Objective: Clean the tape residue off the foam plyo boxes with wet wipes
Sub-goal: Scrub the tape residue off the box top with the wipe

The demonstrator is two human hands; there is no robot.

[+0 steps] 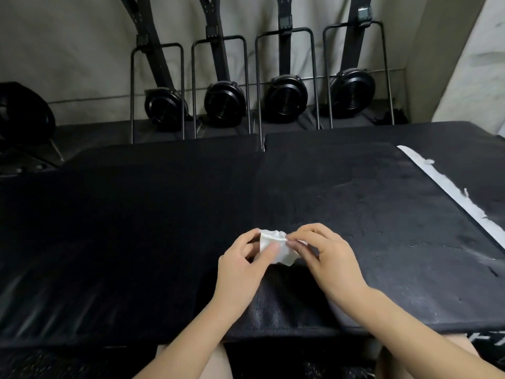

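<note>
You hold a crumpled white wet wipe between both hands, just above the black foam plyo boxes lying side by side in front of you. Your left hand grips the wipe's left side, thumb curled over it. Your right hand pinches its right edge with thumb and fingertips. A torn strip of white tape residue runs diagonally across the right-hand box, well apart from the wipe. Four black rowing machines stand upright against the wall behind.
</note>
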